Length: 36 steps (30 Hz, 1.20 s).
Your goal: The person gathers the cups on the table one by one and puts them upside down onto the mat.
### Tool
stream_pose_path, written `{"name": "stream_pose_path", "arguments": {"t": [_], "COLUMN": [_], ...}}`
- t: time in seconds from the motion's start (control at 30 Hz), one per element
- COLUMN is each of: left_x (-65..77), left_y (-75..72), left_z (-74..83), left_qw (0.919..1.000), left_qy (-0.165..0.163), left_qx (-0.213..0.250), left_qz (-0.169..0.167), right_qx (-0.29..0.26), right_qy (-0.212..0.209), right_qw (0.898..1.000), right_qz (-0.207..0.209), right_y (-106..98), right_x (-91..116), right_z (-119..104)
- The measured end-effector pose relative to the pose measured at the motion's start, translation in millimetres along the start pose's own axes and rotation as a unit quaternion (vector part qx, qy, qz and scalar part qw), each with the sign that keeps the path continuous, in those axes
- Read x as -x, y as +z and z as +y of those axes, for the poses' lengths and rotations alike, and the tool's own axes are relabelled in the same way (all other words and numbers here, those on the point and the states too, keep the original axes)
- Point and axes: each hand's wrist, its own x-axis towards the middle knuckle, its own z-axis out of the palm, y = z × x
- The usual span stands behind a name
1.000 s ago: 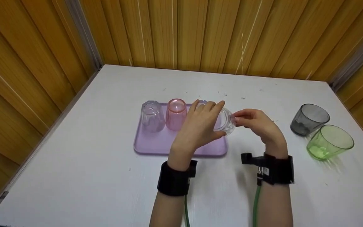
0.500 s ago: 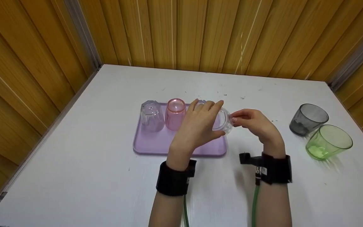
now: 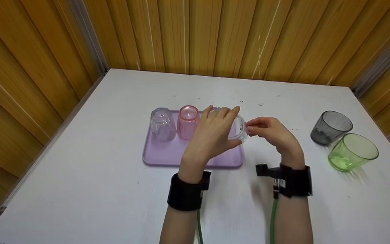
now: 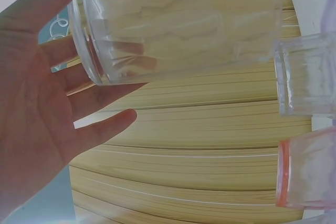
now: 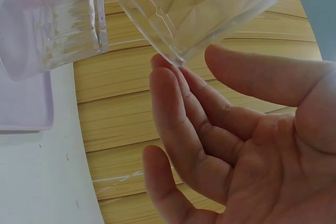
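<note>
A clear drinking glass (image 3: 239,130) is held up over the right part of the lilac tray (image 3: 164,159), tilted with its thick base uppermost. My left hand (image 3: 208,135) grips it around the base, fingers spread along its far side in the left wrist view. At the lower rim, my right hand (image 3: 278,137) pinches the glass's edge between thumb and fingertips. On the tray, upside down, stand another clear glass (image 3: 163,125) and a pink glass (image 3: 187,123). One more clear glass (image 5: 73,22), mostly hidden behind my left hand in the head view, shows in the right wrist view.
To the right on the white table (image 3: 90,189) stand a grey glass (image 3: 332,127) and a green glass (image 3: 352,152), both mouth up and close together. A wood-panelled wall (image 3: 201,37) rises behind the table. Green cables trail from both wrist straps.
The right hand and the held glass have shifted slightly left, closer to the left hand. The left hand keeps its grip. The other glasses stay put.
</note>
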Motion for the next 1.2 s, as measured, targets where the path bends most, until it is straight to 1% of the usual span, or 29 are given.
{"name": "stream_pose_path", "arguments": {"t": [0.33,0.5,0.67,0.93,1.13,1.2], "left_x": [0.9,2.7,4.2,3.6,3.9,3.9], "left_y": [-2.8,-2.4,-1.7,-3.2,-2.6,-2.5], "left_z": [0.2,-1.8,-3.4,-2.3,-2.2,-2.1], "left_qw": [1.0000,0.9998,0.9993,0.9988,0.9976,0.9974], "left_qy": [-0.001,0.003,0.007,0.010,0.016,0.018], "left_qx": [0.006,0.003,-0.002,-0.019,-0.033,-0.030], "left_qz": [0.004,0.018,0.037,0.043,0.058,0.062], "right_qx": [-0.002,-0.004,0.001,-0.008,-0.011,-0.010], "right_qy": [-0.009,-0.021,-0.024,-0.021,-0.027,-0.028], "right_qw": [1.000,1.000,1.000,1.000,1.000,1.000], "right_qz": [0.000,-0.003,-0.007,-0.011,-0.009,-0.010], "right_y": [2.5,5.5,7.3,8.0,8.3,8.4], "right_x": [-0.1,-1.1,-2.6,-2.1,-0.9,-1.0], "right_z": [-0.8,-2.2,-4.0,-4.2,-5.4,-5.4]}}
